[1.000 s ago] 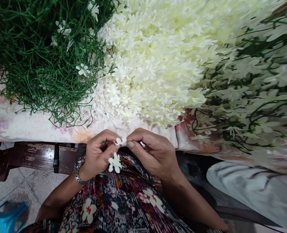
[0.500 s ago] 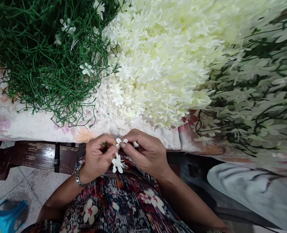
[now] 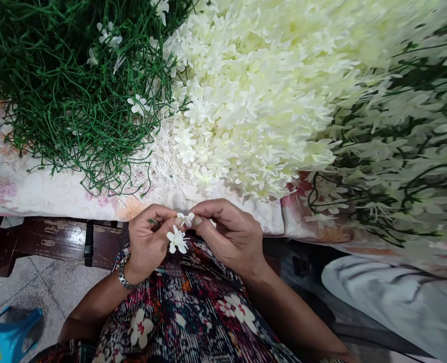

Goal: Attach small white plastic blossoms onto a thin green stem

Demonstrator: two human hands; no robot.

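My left hand [image 3: 150, 242], with a metal watch on its wrist, is closed around a green artificial stem [image 3: 153, 221], of which only a short tip shows. A white artificial flower [image 3: 177, 240] with thin white stamens hangs just below its fingertips. Between the two thumbs is a smaller white flower [image 3: 186, 219], pinched by my right hand [image 3: 231, 237] and touching the left fingertips. A bit of another white petal [image 3: 212, 223] shows inside my right hand's curled fingers. How the stem meets the small flower is hidden by the fingers.
Beyond my hands, a table with a floral cloth [image 3: 64, 189] bears a heap of green stems [image 3: 75, 101], loose white stamens [image 3: 166, 161] and a pile of cream-white petals [image 3: 254, 101]. Flowered stems [image 3: 390, 166] lie at right, near a person's grey-clad leg [image 3: 390, 297]. A blue stool [image 3: 11, 335] stands lower left.
Both hands have risen slightly, and the fingertips have come closer around the small flower. The hanging flower has moved up and left and turned to face me more.
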